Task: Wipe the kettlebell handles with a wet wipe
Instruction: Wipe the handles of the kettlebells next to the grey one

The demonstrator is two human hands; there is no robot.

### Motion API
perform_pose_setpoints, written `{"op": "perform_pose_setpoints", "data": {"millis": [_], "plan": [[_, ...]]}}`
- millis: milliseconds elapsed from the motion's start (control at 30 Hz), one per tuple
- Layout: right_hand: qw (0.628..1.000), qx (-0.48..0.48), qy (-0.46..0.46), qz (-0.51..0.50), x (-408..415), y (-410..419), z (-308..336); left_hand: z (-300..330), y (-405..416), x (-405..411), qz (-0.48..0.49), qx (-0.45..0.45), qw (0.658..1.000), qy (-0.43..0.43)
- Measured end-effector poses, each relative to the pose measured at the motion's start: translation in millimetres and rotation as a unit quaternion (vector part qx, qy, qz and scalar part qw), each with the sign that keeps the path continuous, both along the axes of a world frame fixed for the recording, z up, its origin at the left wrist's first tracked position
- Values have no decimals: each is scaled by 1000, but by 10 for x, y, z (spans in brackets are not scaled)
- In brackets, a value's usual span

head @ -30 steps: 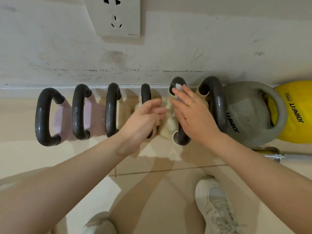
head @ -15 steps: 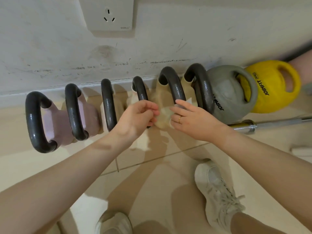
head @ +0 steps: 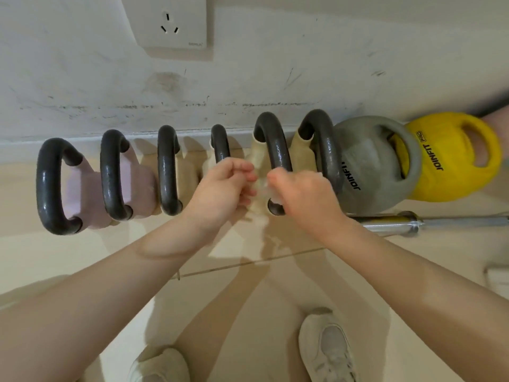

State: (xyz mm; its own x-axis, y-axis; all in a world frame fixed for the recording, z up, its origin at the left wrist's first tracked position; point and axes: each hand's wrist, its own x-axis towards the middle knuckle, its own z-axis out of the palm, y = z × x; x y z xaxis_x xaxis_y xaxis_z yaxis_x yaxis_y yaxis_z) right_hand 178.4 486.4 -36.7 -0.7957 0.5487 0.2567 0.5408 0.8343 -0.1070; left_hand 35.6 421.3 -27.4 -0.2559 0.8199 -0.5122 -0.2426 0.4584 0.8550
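Observation:
Several kettlebells stand in a row along the wall, each with a dark handle: two pink ones (head: 82, 186) at the left, then cream ones. My left hand (head: 223, 188) and my right hand (head: 303, 197) meet in front of the fourth handle (head: 220, 143) and the fifth handle (head: 274, 144). Between their fingertips they pinch a small pale wet wipe (head: 261, 186), blurred and mostly hidden. The wipe is off the handles, just in front of the cream kettlebell body (head: 257, 158).
A grey kettlebell (head: 369, 166) and a yellow one (head: 446, 161) lie at the right, with another person's limb behind the yellow one. A steel barbell end (head: 399, 223) lies on the floor. A wall socket (head: 170, 23) is above. My shoes (head: 327, 351) stand below.
My right hand came off the top of the fifth handle and dropped toward me. Both hands now meet and pinch the wipe between them. The view shifted left, then partly back.

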Motion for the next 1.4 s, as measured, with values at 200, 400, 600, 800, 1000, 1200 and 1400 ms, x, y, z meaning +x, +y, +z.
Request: {"op": "perform_pose_setpoints", "data": {"millis": [200,400,600,800,1000,1200,1400], "plan": [[781,-332,333,-411,48,594,257,-76,228,266,-39,-30,996,77],[561,-653,289,-418,-286,620,18,-172,269,472,37,-53,996,57],[489,-749,337,-294,-10,544,-274,-328,302,521,55,-16,994,88],[480,-783,305,-252,40,563,-337,-355,271,517,56,-3,997,54],[501,-754,350,-241,135,348,-375,-338,269,582,104,-49,992,50],[598,-642,397,-269,240,42,-495,-321,296,535,95,-126,988,-8],[714,-536,309,-326,307,-179,-579,-310,290,482,63,-155,981,-100]]}}
